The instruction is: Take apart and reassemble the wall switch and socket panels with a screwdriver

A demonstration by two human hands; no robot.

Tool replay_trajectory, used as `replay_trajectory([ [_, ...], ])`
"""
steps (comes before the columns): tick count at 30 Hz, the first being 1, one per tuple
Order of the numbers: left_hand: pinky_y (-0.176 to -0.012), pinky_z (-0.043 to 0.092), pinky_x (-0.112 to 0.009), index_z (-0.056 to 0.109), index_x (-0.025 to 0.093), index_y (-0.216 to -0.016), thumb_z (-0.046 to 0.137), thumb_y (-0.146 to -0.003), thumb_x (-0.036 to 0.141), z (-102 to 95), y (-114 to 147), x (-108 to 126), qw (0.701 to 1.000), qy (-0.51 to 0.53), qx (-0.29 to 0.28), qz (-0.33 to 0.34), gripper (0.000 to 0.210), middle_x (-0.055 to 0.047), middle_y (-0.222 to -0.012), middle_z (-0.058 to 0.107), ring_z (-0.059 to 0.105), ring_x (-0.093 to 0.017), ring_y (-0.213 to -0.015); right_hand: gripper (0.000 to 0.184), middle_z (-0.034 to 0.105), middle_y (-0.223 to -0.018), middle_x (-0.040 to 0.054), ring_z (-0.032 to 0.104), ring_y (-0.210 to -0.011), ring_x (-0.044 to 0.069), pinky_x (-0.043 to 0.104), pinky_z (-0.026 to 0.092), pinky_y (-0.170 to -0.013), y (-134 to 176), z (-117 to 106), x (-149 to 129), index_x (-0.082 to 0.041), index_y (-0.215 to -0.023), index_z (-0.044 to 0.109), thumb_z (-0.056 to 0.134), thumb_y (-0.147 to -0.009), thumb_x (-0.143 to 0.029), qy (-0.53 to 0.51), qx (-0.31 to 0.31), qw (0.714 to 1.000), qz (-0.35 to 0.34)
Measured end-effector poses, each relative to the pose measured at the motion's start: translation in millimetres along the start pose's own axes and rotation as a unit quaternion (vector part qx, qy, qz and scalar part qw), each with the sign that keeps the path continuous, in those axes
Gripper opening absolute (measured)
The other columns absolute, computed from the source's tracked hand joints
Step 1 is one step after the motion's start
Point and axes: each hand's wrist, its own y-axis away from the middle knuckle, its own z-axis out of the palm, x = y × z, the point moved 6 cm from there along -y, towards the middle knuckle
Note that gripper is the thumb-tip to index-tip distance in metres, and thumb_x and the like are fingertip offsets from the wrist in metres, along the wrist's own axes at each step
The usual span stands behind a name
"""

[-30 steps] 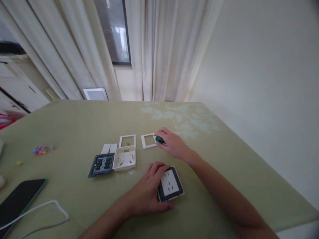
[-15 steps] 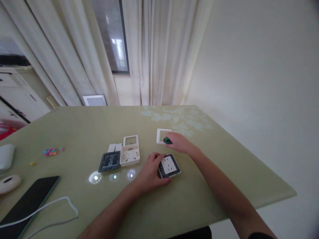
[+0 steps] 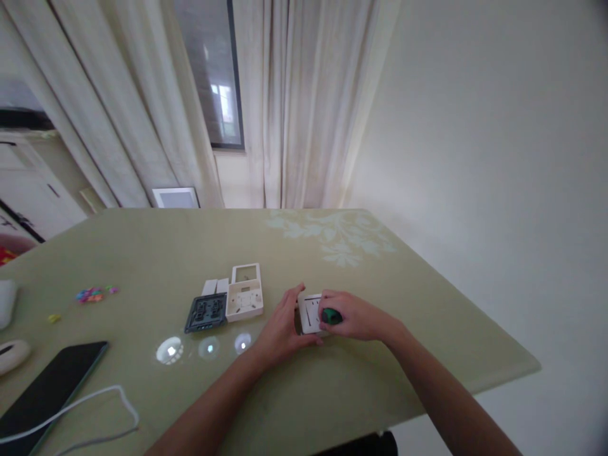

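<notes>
Dark phone [image 3: 54, 383] is lying far left on the desk [image 3: 152, 253], white cable [image 3: 137, 418] crossing it. Ridged dark plate [image 3: 208, 310] is sitting beside an open square plastic box [image 3: 244, 301]. Left hand [image 3: 280, 324], half open, is gripping the white socket [image 3: 310, 315] at centre; right hand [image 3: 354, 315] is closing around a green handle [image 3: 331, 316] over it.

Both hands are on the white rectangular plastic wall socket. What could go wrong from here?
The right hand holds a green-and-black tool handle over the white rectangular plastic wall socket; the tool's tip is hidden, so it might scratch the face.

The left hand has its thumb at the socket's near edge and might get pinched.

A leftward sweep might knock the open white plastic box lying close by.
</notes>
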Motion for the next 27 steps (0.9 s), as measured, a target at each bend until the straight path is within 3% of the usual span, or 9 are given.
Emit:
replay_trajectory([
  [3,-0.122,0.047,-0.058,0.049,0.023,-0.152,0.097,-0.073,0.036,-2.5,0.8,6.2,1.000,-0.010,-0.021,0.004,0.093,-0.016,-0.152,0.057,0.058,-0.037,-0.143,0.012,0.072,-0.095,0.0045,0.069,-0.086,0.020,0.030,0.053,-0.080,-3.2,-6.2,8.9,-0.019,-0.094,0.077,0.081,-0.090,-0.029,-0.010,0.028,1.000,-0.010],
  [6,-0.119,0.050,-0.055,0.055,0.024,-0.144,0.088,-0.082,0.031,-4.5,2.1,13.7,0.999,-0.020,-0.030,0.014,0.071,-0.014,-0.147,0.059,0.060,-0.035,-0.138,0.016,0.073,-0.098,0.0053,0.071,-0.090,0.018,0.029,0.055,-0.084,-1.6,-15.8,23.7,-0.019,-0.101,0.076,0.074,-0.097,-0.034,-0.017,0.113,0.993,-0.011],
  [9,-0.119,0.051,-0.053,0.051,0.025,-0.146,0.083,-0.083,0.024,-4.9,4.3,19.9,0.999,-0.029,-0.040,0.020,0.071,-0.014,-0.148,0.056,0.059,-0.033,-0.137,0.016,0.073,-0.101,0.0088,0.069,-0.092,0.020,0.033,0.055,-0.086,8.8,-24.7,44.1,-0.018,-0.102,0.073,0.066,-0.101,-0.032,0.011,0.219,0.975,0.023],
  [12,-0.122,0.047,-0.053,0.049,0.026,-0.150,0.080,-0.084,0.021,-4.3,7.3,23.9,0.997,-0.039,-0.057,0.021,0.073,-0.014,-0.152,0.052,0.056,-0.033,-0.141,0.013,0.073,-0.100,0.0092,0.068,-0.090,0.021,0.034,0.054,-0.084,24.6,-30.9,57.8,-0.020,-0.100,0.072,0.063,-0.101,-0.030,0.042,0.287,0.956,0.043],
  [18,-0.118,0.050,-0.057,0.051,0.028,-0.147,0.080,-0.088,0.027,-0.5,10.0,19.1,0.997,-0.050,-0.066,-0.003,0.066,-0.014,-0.151,0.053,0.058,-0.035,-0.138,0.010,0.070,-0.100,0.0077,0.069,-0.093,0.022,0.033,0.055,-0.086,48.0,-45.5,57.9,-0.022,-0.102,0.070,0.063,-0.096,-0.021,0.058,0.398,0.914,0.056],
  [23,-0.115,0.053,-0.057,0.055,0.029,-0.142,0.082,-0.087,0.029,17.5,0.1,13.2,0.998,-0.051,-0.039,-0.015,0.062,-0.013,-0.148,0.056,0.061,-0.036,-0.136,0.031,0.069,-0.111,0.0081,0.068,-0.102,0.022,0.032,0.054,-0.088,47.4,-48.6,48.6,-0.023,-0.107,0.072,0.064,-0.083,-0.004,0.116,0.435,0.892,0.036],
  [27,-0.113,0.055,-0.052,0.053,0.026,-0.142,0.081,-0.090,0.029,46.2,-32.5,20.7,0.996,-0.078,-0.033,0.029,0.059,-0.013,-0.147,0.057,0.063,-0.031,-0.133,0.030,0.072,-0.117,0.0074,0.064,-0.099,0.022,0.037,0.046,-0.090,41.6,-37.0,41.4,-0.023,-0.097,0.073,0.063,-0.083,0.002,0.224,0.441,0.869,0.008],
])
